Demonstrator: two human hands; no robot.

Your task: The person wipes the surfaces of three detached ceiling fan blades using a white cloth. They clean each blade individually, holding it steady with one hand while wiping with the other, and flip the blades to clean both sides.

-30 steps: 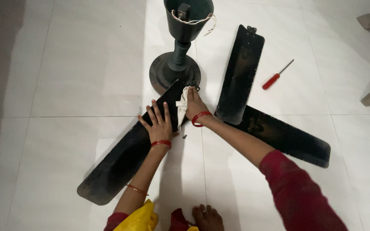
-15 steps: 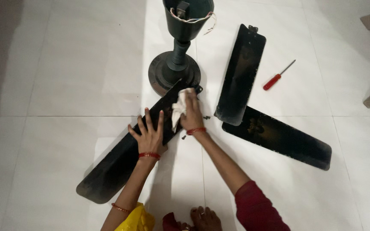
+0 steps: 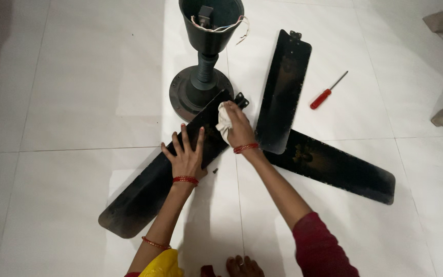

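Our white cloth [image 3: 223, 119] now sits up near the bracket end of the black fan blade [image 3: 155, 179] on the floor, moved from mid-blade. Our right hand [image 3: 239, 128] clenches it; our left hand [image 3: 185, 154] presses flat, fingers spread, beside the motor [image 3: 201, 87].

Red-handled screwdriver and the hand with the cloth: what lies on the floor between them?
In the head view, one detached black fan blade lies between screwdriver and right hand.
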